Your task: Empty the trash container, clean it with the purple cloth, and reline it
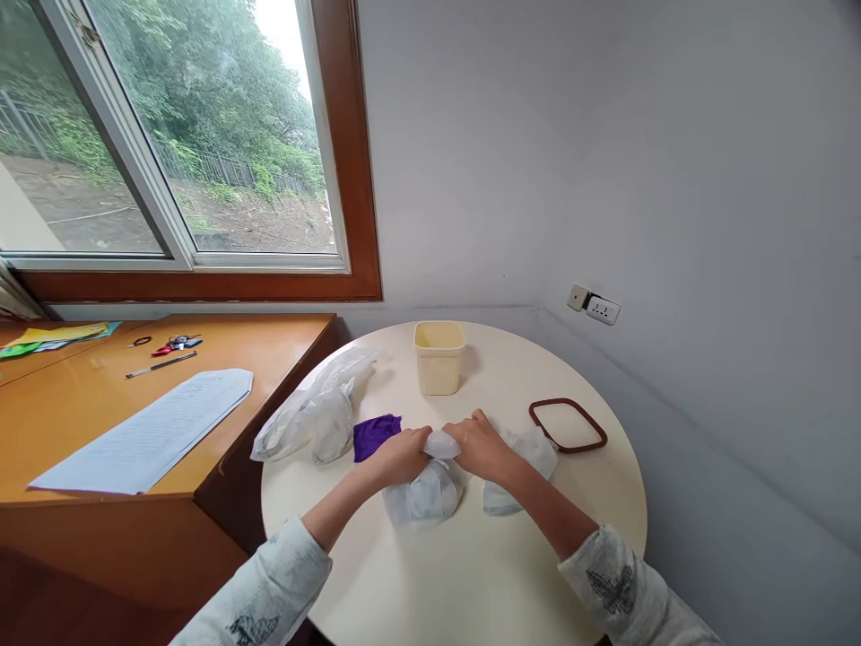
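Observation:
A white translucent plastic bag (427, 495) rests on the round table in front of me, its lower part bulging around contents I cannot make out. My left hand (405, 455) is closed on one side of the bag's gathered top, and my right hand (476, 443) grips the other side. Between the two hands the plastic puffs up. Just left of my left hand lies a folded purple cloth (375, 436). Partly behind my right forearm is another whitish bag (533, 456), lying on the table.
A cream square bin (439, 359) stands at the back of the round table (430, 592). Clear plastic bags (323, 408) lie at left, a brown rounded frame (571, 447) at right. The wooden desk (269, 350) on the left carries papers (152, 431) and a pen (161, 364).

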`<state>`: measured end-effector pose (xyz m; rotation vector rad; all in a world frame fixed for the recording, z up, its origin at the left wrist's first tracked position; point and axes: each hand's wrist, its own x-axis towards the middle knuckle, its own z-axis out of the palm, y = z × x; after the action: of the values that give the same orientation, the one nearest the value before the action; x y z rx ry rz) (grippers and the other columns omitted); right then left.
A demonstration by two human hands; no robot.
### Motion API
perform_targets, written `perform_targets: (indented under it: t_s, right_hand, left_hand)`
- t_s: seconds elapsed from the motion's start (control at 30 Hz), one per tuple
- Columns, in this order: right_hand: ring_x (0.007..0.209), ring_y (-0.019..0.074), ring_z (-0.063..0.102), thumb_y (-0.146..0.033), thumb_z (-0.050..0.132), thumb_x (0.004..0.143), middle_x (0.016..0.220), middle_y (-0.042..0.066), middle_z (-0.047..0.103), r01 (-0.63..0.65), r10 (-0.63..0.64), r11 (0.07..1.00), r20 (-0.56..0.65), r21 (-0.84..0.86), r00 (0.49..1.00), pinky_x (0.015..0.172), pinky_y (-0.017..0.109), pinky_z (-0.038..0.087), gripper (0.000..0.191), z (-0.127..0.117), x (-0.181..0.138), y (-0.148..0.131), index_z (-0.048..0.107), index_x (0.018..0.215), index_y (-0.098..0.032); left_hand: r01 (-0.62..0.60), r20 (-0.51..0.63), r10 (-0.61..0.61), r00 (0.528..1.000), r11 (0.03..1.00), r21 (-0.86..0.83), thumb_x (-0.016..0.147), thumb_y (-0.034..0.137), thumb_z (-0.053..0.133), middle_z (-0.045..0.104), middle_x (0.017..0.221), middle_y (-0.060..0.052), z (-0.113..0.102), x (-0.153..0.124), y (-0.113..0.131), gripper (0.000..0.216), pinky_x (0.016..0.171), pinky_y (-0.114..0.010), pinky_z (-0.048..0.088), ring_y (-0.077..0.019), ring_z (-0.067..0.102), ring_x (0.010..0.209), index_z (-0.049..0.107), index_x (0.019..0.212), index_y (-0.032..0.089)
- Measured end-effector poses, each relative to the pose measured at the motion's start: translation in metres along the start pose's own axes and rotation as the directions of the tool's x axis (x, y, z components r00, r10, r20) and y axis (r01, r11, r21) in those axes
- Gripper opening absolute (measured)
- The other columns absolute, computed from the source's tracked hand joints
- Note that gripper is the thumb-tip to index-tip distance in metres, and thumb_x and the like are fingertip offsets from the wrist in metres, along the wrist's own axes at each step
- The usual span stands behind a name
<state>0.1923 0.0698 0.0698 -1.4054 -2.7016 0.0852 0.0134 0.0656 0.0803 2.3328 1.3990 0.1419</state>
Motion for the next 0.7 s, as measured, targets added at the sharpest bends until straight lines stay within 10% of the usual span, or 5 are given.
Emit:
perform_targets:
  t_s: [0.3, 0.43, 0.7]
  right_hand:
    - [0.069, 0.0178, 0.059, -0.003, 0.042, 0.072, 0.074, 0.007, 0.066, -0.084, 0.091, 0.994, 0.102, -0.067, 0.991, 0.067, 0.029, 0.028, 0.021, -0.004, -0.003, 0.017, 0.059, 0.074, -0.016]
    - [0.069, 0.0175, 0.058, -0.003, 0.043, 0.071, 0.073, 0.007, 0.065, -0.103, 0.106, 0.994, 0.102, -0.039, 0.989, 0.069, 0.029, 0.029, 0.020, -0.015, -0.005, 0.022, 0.059, 0.070, -0.015]
    - [0.065, 0.0118, 0.049, -0.016, 0.040, 0.079, 0.079, 0.002, 0.060, -0.194, 0.183, 0.969, 0.087, 0.154, 0.979, 0.055, 0.023, 0.029, 0.016, -0.043, -0.020, 0.036, 0.054, 0.070, -0.018]
  left_hand:
    - [-0.202, -0.020, 0.201, 0.979, 0.965, -0.167, 0.082, 0.019, 0.039, 0.061, 0.082, 0.001, -0.017, -0.013, 0.014, 0.048, 0.063, -0.025, 0.039, -0.0149, 0.055, 0.071, 0.031, 0.128, 0.028]
    - [-0.342, -0.014, 0.343, 0.939, 0.934, -0.101, 0.082, 0.012, 0.035, 0.059, 0.101, -0.002, -0.023, -0.018, 0.020, 0.045, 0.077, -0.028, 0.040, -0.0172, 0.054, 0.088, 0.049, 0.120, 0.031]
    - [-0.220, -0.073, 0.234, 0.969, 0.962, 0.160, 0.077, 0.008, 0.035, 0.059, 0.099, -0.006, -0.020, -0.015, 0.019, 0.047, 0.077, -0.032, 0.040, -0.0192, 0.053, 0.078, 0.061, 0.111, 0.027]
